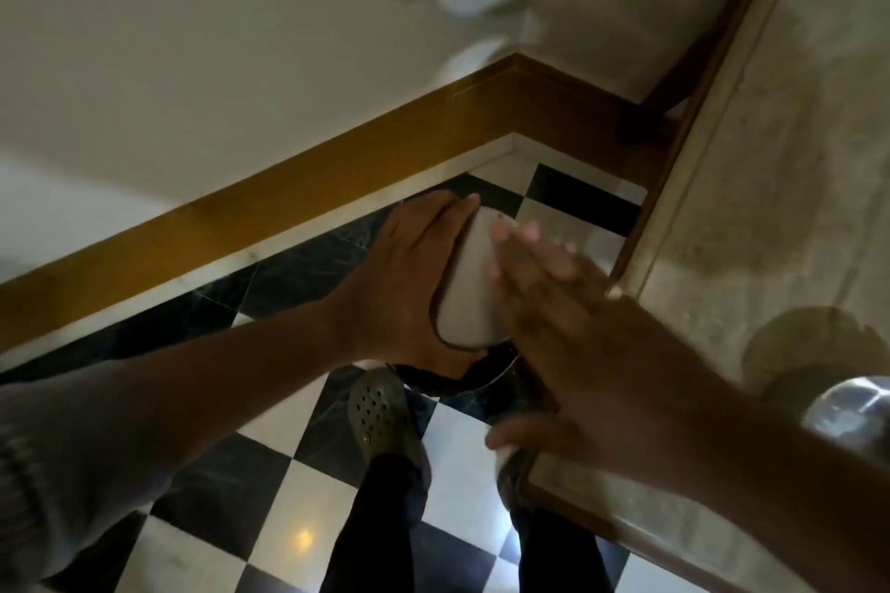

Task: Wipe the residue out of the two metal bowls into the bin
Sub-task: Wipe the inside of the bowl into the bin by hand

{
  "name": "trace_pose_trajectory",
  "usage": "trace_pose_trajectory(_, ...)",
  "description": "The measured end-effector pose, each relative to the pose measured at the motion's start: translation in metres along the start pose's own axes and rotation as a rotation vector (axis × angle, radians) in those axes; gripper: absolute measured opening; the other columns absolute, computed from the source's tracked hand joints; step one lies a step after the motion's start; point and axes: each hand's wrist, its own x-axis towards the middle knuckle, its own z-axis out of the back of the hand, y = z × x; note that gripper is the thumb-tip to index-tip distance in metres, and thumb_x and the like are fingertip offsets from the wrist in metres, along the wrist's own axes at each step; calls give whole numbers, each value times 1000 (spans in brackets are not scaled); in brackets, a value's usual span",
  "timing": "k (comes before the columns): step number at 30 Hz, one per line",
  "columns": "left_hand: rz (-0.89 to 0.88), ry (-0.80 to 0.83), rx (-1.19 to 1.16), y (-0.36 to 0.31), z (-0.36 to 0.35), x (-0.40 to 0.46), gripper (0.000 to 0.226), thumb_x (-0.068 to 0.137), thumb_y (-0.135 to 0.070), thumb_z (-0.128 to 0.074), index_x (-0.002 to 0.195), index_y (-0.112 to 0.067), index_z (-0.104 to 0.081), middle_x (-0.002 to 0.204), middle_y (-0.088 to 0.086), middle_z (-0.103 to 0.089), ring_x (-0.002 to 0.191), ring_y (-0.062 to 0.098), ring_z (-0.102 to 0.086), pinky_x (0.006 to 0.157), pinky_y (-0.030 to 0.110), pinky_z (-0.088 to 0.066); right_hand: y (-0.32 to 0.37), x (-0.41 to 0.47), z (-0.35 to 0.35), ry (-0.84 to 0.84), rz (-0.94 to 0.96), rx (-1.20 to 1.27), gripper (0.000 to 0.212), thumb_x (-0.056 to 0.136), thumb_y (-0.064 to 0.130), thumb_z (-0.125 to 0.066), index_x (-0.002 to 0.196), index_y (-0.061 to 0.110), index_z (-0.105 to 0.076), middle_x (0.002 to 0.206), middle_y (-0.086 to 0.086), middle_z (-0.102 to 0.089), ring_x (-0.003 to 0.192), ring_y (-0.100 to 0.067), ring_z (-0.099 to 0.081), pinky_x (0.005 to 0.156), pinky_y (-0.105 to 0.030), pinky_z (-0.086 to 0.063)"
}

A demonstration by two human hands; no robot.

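Observation:
A metal bowl (469,284) is held tilted on its side above the floor, with my left hand (409,284) gripping its left rim. My right hand (554,303) lies flat against the bowl's grey surface, fingers stretched out and blurred by motion, holding nothing. Directly beneath the bowl, the dark round opening of a bin (474,376) with a thin metallic rim shows, mostly hidden by my hands. A second shiny metal bowl (852,407) stands on the pale stone counter (770,159) at the right edge.
The floor is black and white checkered tile (289,472), meeting a wooden skirting board (337,188) and cream wall. My foot in a green perforated clog (380,409) stands just before the bin. The counter's wooden-trimmed edge runs along the right.

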Motion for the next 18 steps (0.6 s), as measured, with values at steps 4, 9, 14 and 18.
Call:
trace_pose_trajectory(4,14,50,14,9,-3,-7,133,49,-73,-82,145,7,-36,146,23,-45,133,36,-44,109,52,-37,4,2,39,-425,-14,147,107,79,75,-46,144,-2,-11,153,-27,-12,147,-33,0,120,-52,-18)
trace_pose_trajectory(9,-19,37,-3,7,2,-7,126,53,-72,-76,145,4,-36,143,23,-47,130,31,-43,111,42,-36,4,-1,-15,6,70,-42,122,69,85,-45,148,-1,-10,159,-21,-7,148,-34,-2,120,-53,-17)
trace_pose_trajectory(14,-56,58,2,19,-2,-16,129,54,-76,-72,144,7,-33,142,23,-44,129,28,-40,112,33,-30,-3,1,-33,186,90,10,116,71,87,-34,148,1,-18,158,-21,-16,147,-34,-14,117,-50,-18)
trace_pose_trajectory(18,-30,-19,-41,17,3,-14,128,52,-71,-73,145,5,-31,143,24,-43,130,23,-37,109,35,-32,-8,0,-34,72,112,8,103,77,72,-53,146,0,-24,156,-23,-21,145,-38,-19,115,-52,-27)
